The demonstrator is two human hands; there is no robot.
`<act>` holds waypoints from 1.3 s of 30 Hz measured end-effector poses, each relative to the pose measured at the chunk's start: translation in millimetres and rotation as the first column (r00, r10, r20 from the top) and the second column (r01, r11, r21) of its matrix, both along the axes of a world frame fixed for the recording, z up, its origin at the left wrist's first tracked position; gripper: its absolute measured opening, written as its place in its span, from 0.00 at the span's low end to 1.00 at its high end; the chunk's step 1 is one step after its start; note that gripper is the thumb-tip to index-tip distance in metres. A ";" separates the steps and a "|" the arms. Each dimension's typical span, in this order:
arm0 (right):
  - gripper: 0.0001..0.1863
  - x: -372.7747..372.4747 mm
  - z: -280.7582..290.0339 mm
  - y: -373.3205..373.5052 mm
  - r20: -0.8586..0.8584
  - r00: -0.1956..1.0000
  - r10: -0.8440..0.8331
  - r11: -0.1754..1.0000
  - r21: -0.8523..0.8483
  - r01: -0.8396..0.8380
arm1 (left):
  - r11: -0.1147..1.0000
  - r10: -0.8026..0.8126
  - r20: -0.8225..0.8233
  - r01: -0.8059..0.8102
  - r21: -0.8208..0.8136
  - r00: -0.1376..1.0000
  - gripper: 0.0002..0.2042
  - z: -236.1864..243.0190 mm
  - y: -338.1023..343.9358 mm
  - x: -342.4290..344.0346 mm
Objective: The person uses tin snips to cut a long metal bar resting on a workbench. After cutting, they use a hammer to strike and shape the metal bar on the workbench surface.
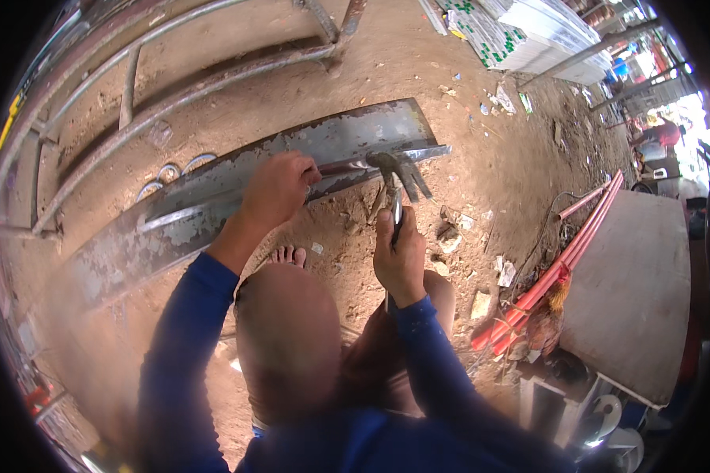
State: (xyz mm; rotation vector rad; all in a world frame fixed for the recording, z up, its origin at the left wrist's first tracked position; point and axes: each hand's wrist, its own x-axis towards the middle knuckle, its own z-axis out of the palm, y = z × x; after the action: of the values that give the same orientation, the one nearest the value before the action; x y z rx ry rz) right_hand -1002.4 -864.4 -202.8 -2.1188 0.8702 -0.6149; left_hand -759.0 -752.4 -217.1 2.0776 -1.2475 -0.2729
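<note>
Fingers of the right hand (403, 260) clamp a hammer (383, 160) in the head view; beyond them, its head overlaps the metal strip (343, 166). Nearer the strip, the left hand (274, 188) curls its fingers, grip unclear; its length runs leftward and rightward from them.

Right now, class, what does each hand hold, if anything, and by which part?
The right hand holds the claw hammer by its handle. The left hand is midway along the metal strip; whether it grips it cannot be told.
</note>
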 end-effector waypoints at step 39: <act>0.14 27.7 -19.6 15.6 -0.181 0.978 0.099 0.995 0.037 -0.094 | 0.991 0.074 -0.060 -0.067 0.113 0.995 0.06 11.0 -7.3 7.7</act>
State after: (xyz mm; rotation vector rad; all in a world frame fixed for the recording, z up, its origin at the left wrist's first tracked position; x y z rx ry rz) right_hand -974.6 -848.8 -222.4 -2.2028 0.8633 -0.3595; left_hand -751.3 -759.6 -206.1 2.1850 -1.1418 -0.3816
